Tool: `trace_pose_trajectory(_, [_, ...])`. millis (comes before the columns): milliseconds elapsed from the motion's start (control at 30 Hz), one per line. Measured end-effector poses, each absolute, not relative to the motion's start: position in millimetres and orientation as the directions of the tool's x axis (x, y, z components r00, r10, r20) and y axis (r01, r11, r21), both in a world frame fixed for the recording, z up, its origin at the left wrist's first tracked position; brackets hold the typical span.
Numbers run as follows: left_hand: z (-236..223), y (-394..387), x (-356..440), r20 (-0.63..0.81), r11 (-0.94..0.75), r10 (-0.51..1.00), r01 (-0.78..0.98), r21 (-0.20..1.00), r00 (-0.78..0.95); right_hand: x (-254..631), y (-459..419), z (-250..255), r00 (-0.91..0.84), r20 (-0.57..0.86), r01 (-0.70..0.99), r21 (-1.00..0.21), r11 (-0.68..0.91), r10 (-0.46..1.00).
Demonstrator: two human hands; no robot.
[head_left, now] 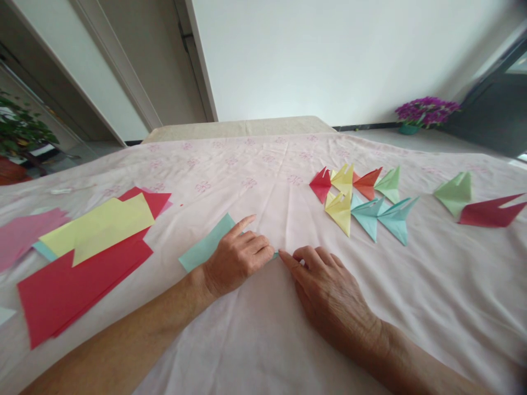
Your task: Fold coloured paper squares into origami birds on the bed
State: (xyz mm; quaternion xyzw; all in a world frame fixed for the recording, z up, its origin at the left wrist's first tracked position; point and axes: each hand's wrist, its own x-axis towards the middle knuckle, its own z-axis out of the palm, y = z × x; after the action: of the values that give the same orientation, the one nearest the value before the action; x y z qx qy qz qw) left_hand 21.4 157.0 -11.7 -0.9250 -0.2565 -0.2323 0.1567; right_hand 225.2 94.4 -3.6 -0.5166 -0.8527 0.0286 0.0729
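A light blue sheet of paper (209, 244) lies on the cloth, partly under my left hand (242, 255). My left hand's index finger points up and away, while the other fingers curl closed at a small light blue paper tip (276, 255). Whether that tip belongs to the same sheet is hidden by the hand. From the other side, my right hand (329, 288) pinches the tip at its end, its remaining fingers bent over the cloth.
Red paper sheets (86, 285), a yellow sheet (102, 225) and pink sheets (28, 233) overlap at left. Several folded paper pieces, including a blue one (397, 219) and a yellow one (341, 211), stand in rows at right. Further right are a green piece (455, 193) and a dark red piece (489, 213).
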Motion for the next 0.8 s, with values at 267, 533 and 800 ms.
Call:
trace_pose_trajectory(267, [-10.1,156.3,21.8,0.499,-0.817,0.421,0.556,-0.155,0.758,224.4,94.9,-2.8,-0.456,0.086,0.874,-0.144,0.464,0.886])
trace_pose_trajectory(533, [-12.9,156.5,19.7,0.453,-0.811,0.44,0.56,-0.17,0.775,222.5,97.0,-0.8,-0.455,0.085,0.877,-0.135,0.462,0.887])
trace_pose_trajectory(800, [-13.1,156.4,20.8,0.42,-0.802,0.467,0.573,-0.169,0.778,223.5,97.6,-3.8,-0.457,0.127,0.874,-0.117,0.471,0.88])
